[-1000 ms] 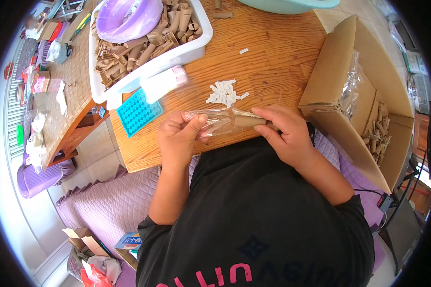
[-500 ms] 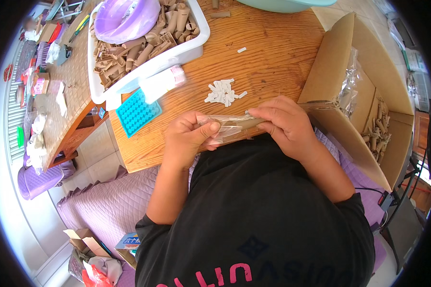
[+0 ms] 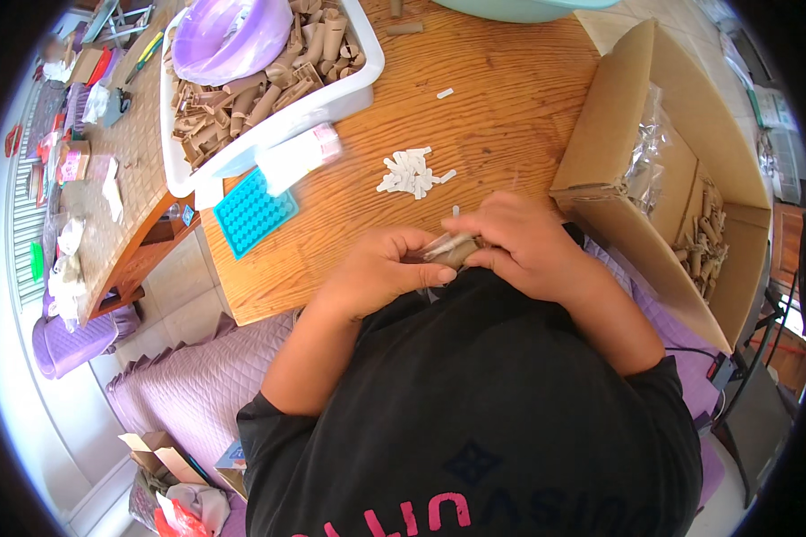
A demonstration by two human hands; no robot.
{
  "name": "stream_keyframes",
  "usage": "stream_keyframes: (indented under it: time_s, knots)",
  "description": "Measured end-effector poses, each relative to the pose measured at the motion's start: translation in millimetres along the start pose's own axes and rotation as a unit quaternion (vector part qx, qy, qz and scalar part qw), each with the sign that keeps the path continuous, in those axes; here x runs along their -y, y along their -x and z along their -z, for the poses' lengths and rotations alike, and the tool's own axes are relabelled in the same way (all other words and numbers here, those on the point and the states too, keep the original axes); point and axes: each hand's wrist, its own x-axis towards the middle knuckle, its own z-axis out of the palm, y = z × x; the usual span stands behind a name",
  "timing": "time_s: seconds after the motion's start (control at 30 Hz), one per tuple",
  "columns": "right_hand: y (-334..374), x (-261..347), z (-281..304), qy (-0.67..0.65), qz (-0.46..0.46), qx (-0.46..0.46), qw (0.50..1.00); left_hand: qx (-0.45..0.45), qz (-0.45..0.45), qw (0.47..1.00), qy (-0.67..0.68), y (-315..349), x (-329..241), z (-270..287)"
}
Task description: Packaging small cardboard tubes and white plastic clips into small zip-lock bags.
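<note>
Just above the table's near edge, my left hand is closed on a small clear plastic bag with a brown tube-shaped piece in or against it. My right hand pinches the same piece from the other side, its fingers slightly smeared by motion. Fingers hide most of the bag, so how far the piece sits inside it cannot be made out. Beyond my hands lies a pile of small white strips on the wooden table. A single white strip shows beside my right fingers.
A white tub full of brown pieces stands far left, with a purple bowl on top. Near it lie a teal textured tray and a white packet. At right, an open cardboard box holds bagged brown pieces.
My hands have drawn closer together, the left moving right toward the right hand. The bag, stretched out between them before, is now mostly covered by fingers.
</note>
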Motion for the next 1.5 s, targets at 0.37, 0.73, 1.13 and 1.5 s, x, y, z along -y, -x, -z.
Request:
stream_keyframes:
  time_s: [0.37, 0.73, 1.13, 1.5]
  knots:
    - [8.7, -12.2, -14.8, -0.042, 0.004, -0.067, 0.997, -0.045, -0.043, 0.982, 0.179, -7.0, 6.1, -12.3]
    - [8.1, -10.1, -14.9, -0.156, -0.096, -0.07, 0.981, -0.122, -0.121, 0.964, 0.203, -10.6, 13.6, -23.0]
    - [-13.4, -11.6, -17.8, 0.069, 0.061, -0.173, 0.981, -0.221, -0.212, 0.952, -0.019, -8.1, 6.5, -36.4]
    - [-18.1, -20.0, -23.0, -0.27, -0.055, -0.363, 0.89, -0.237, -0.217, 0.942, -0.095, 1.0, 21.2, -30.1]
